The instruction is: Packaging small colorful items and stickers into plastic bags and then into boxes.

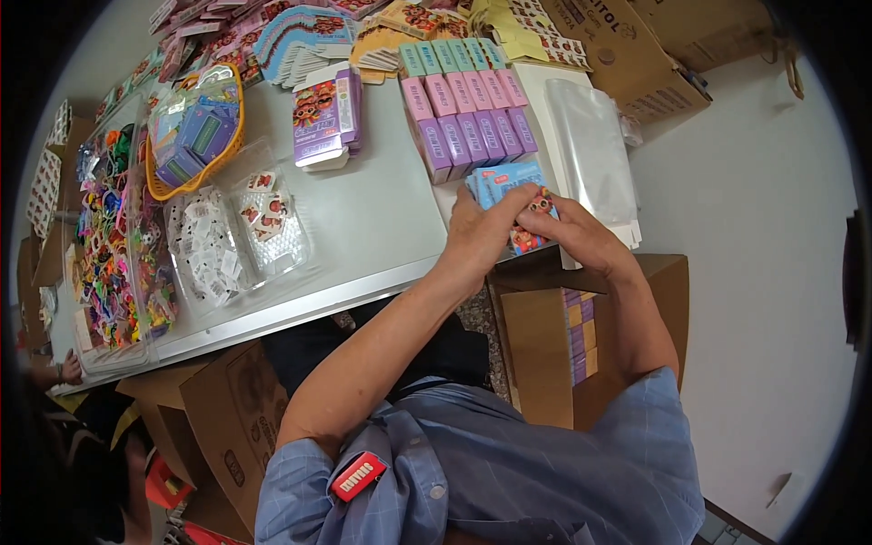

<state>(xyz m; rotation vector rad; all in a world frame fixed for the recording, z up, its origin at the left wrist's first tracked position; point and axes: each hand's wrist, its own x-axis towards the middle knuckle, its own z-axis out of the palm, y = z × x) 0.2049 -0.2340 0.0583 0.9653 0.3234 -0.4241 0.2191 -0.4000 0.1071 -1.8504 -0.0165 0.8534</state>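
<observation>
Both my hands are closed around a small group of light blue printed boxes (509, 177) at the table's front edge. My left hand (483, 227) grips their left side, its thumb lying across the front. On the right side, my right hand (583, 238) has its thumb over the printed characters. Just beyond my hands stand neat rows of small boxes, purple ones (468, 136) nearest, pink ones (463, 93) behind them and mint green ones (450, 56) farthest. The lower part of the held boxes is partly hidden by my fingers.
Purple boxes (325, 113) stand left of the rows. A yellow basket (238, 127) holds purple devices; clear trays (295, 241) hold stickers and colourful trinkets. Clear plastic sleeves (590, 145) lie at right. An open carton (536, 354) sits below the edge. Another person's hand (71, 368) shows at far left.
</observation>
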